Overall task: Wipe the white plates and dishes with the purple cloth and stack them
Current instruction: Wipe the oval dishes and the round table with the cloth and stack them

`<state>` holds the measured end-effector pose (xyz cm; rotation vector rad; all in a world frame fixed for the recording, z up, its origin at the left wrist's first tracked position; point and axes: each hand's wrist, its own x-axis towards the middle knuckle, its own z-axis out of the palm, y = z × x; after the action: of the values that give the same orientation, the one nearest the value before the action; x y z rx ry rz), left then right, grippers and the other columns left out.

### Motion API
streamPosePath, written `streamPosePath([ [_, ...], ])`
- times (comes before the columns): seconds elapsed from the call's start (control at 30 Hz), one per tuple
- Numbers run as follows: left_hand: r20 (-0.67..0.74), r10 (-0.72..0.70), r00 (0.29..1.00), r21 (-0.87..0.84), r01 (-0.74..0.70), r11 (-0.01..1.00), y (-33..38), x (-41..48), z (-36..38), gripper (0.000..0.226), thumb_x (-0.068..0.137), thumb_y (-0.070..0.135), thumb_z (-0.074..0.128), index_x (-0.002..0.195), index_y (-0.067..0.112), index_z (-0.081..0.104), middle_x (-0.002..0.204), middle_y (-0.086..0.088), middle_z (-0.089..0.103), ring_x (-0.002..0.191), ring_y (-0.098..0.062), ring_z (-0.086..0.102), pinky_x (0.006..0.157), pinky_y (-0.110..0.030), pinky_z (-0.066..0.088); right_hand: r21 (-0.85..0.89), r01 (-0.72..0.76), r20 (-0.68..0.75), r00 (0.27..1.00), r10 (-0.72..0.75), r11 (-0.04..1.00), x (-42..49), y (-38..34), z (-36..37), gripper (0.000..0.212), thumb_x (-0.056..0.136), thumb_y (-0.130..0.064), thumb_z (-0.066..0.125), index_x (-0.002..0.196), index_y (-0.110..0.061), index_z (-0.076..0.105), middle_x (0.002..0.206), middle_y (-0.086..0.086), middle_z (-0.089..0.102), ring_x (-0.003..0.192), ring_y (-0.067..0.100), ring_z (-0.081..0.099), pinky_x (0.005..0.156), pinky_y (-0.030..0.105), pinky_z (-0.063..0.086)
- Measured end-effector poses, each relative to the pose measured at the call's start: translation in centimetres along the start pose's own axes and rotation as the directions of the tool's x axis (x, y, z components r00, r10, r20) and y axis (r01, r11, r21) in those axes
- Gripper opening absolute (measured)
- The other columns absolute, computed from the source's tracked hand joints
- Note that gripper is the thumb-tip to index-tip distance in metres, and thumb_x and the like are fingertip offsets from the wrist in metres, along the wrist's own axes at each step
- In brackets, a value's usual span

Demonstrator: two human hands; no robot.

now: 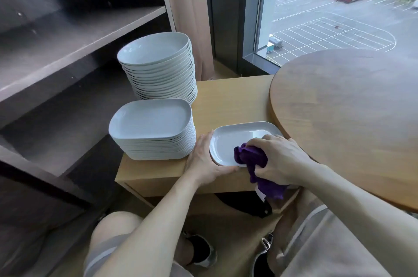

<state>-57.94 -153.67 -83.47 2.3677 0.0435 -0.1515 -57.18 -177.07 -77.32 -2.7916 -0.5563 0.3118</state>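
A single white rectangular dish (230, 138) lies on the low light-wood table (230, 98), near its front edge. My left hand (204, 161) holds the dish by its left rim and front corner. My right hand (278, 159) grips a bunched purple cloth (253, 161) and presses it onto the dish's right front part; the cloth's tail hangs over the table edge. To the left stands a stack of white rectangular dishes (153, 129). Behind it rises a taller stack of white oval plates (158, 66).
A round dark-wood table (352, 118) overlaps the low table on the right, just beside my right hand. Dark shelving (67, 50) fills the left. A curtain (187, 5) and a window (339, 5) are behind. My knees and shoes are below.
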Motion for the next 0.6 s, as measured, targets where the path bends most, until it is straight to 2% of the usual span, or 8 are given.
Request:
streamPosePath([
  [0.07,-0.002,0.009,1.0,-0.01,-0.009,1.0,0.1,-0.1,-0.1,0.132,0.047,0.078,0.086,0.154,0.045,0.017,0.135,0.031,0.029,0.124,0.009,0.029,0.106,-0.028,0.034,-0.001,-0.014,-0.022,1.0,0.014,1.0,-1.0,0.6,-0.1,0.057,0.072,-0.056,0.051,0.129,-0.048,0.049,0.108,-0.012,0.055,0.103,0.02,0.052,0.087,0.041,0.04],
  [0.17,0.049,0.001,0.999,-0.022,0.0,1.0,0.4,0.3,-0.4,0.134,0.052,0.064,0.093,0.158,0.037,0.016,0.15,0.02,0.027,0.137,0.001,0.026,0.117,-0.028,0.025,0.039,-0.049,-0.072,0.996,0.052,0.998,-2.1,1.5,0.1,0.063,0.071,-0.057,0.051,0.133,-0.049,0.047,0.112,-0.013,0.056,0.106,0.02,0.05,0.09,0.042,0.042],
  [0.23,0.068,-0.01,0.998,0.031,0.008,0.999,1.0,0.6,-0.5,0.139,0.056,0.055,0.096,0.162,0.03,0.008,0.168,0.01,0.006,0.153,-0.003,0.007,0.12,-0.025,0.01,0.052,-0.044,-0.085,0.995,0.048,0.998,-2.2,1.9,0.2,0.064,0.071,-0.057,0.051,0.135,-0.048,0.046,0.116,-0.012,0.057,0.101,0.018,0.046,0.088,0.041,0.041],
  [0.3,0.088,0.019,0.996,0.098,-0.028,0.995,1.9,1.0,-0.8,0.143,0.06,0.049,0.097,0.163,0.033,-0.002,0.171,0.009,-0.011,0.156,-0.008,-0.006,0.123,-0.029,0.005,0.019,-0.006,-0.074,0.997,0.008,1.0,-2.1,1.9,0.3,0.063,0.075,-0.057,0.054,0.136,-0.047,0.045,0.121,-0.01,0.057,0.099,0.016,0.043,0.086,0.04,0.039],
  [0.43,0.2,0.003,0.98,0.241,-0.052,0.969,4.0,2.3,-1.8,0.147,0.059,0.044,0.096,0.162,0.037,-0.009,0.17,0.004,0.005,0.157,-0.021,0.003,0.125,-0.041,0.012,-0.032,0.044,-0.066,0.997,-0.046,0.999,-1.8,1.7,0.7,0.059,0.082,-0.054,0.06,0.138,-0.044,0.044,0.124,-0.007,0.056,0.11,0.021,0.049,0.09,0.041,0.038],
  [0.6,0.26,-0.083,0.962,0.374,-0.021,0.927,5.2,3.3,-2.6,0.161,0.054,0.051,0.098,0.16,0.033,-0.022,0.17,-0.002,-0.002,0.157,-0.027,-0.006,0.125,-0.047,0.011,-0.01,0.055,-0.055,0.997,-0.056,0.998,-1.6,1.8,0.3,0.056,0.083,-0.052,0.058,0.137,-0.043,0.046,0.122,-0.005,0.056,0.112,0.023,0.05,0.092,0.042,0.039],
])
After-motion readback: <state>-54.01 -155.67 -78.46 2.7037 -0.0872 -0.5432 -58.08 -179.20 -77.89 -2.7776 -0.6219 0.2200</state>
